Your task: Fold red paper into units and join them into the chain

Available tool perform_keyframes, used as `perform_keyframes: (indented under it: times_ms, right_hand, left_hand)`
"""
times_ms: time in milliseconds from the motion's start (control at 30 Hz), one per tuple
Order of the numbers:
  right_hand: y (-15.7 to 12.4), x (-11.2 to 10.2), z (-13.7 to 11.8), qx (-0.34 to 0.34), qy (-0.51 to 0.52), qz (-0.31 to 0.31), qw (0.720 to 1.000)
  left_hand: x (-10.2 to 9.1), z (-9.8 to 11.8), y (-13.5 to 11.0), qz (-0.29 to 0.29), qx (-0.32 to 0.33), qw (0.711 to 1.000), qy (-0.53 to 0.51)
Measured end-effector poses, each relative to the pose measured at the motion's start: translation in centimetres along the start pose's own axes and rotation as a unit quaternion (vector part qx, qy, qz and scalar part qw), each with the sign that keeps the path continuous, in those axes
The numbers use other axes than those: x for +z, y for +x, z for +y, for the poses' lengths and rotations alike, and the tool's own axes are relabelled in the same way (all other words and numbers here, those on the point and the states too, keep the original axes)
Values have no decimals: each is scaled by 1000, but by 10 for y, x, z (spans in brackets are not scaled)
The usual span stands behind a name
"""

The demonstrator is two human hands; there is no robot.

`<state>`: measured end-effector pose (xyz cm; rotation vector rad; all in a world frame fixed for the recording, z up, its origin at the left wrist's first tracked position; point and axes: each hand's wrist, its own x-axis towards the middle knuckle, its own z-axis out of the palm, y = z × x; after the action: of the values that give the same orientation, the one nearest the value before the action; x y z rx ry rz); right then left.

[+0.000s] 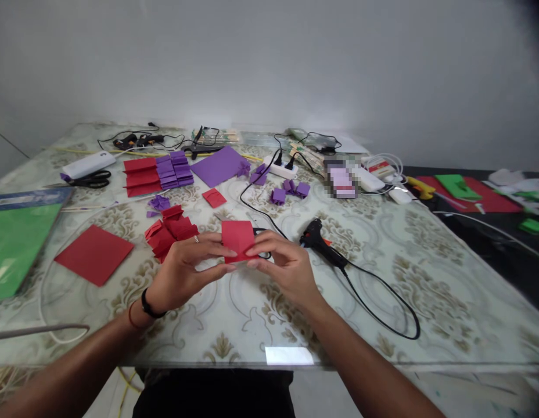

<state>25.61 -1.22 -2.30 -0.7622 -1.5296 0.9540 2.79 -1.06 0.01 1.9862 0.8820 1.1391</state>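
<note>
A small red piece of paper [237, 235] is held up between both hands over the table. My left hand [186, 264] pinches its lower left edge between thumb and fingers. From the other side, my right hand [284, 264] grips the lower right edge. Dark-handled scissors [265, 254] lie partly hidden behind the paper and my right hand. Folded red paper pieces [167, 229] sit just beyond my left hand. To the right of my right hand rests a black glue gun [315, 235] with its cord looping toward the front.
A red paper square [95, 254] and a green paper pack [21, 244] lie at the left. Behind are purple paper [219, 165], folded purple pieces [278, 196], a white power strip [281, 168] with plugged cords, and black scissors [93, 179].
</note>
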Motion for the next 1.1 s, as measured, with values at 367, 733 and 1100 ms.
perform_keyframes:
  times_ms: [367, 733, 1100]
  right_hand:
    - [-2, 6, -8, 49, 15, 21, 998]
    - [-2, 7, -11, 66, 22, 50, 996]
    - [-2, 11, -13, 99, 59, 46, 992]
  left_hand:
    - [3, -1, -2, 42, -41, 998, -30]
    - [-7, 8, 0, 13, -41, 999, -26]
    - [1, 8, -3, 65, -35, 997, -21]
